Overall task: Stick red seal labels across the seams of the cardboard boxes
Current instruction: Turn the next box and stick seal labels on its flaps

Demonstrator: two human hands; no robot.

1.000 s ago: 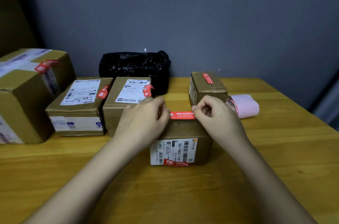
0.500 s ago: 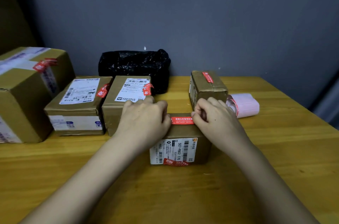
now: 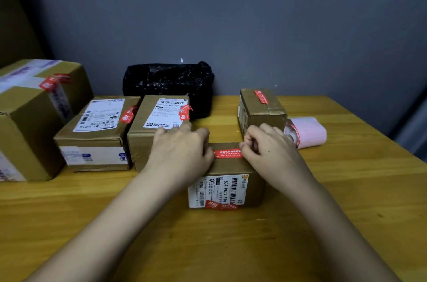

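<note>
Wooden yellow table [image 3: 346, 189] w/ small brown cardboard box [image 3: 233, 168]: left hand [image 3: 182, 152] & right hand [image 3: 270, 147], fingers curled, pinch red rectangular seal label [image 3: 227, 153] across its top.

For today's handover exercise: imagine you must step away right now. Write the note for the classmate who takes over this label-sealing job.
Left hand: fingers curled over the left end of the red seal label, pinning it to the front box.
Right hand: fingers curled, pinching the label's right end.
The label lies across the top of the front box, not yet smoothed.
Done: the big box, two middle boxes and the back right box each carry a red seal.
Left: press this label flat. The label roll lies at the right on the table.
</note>
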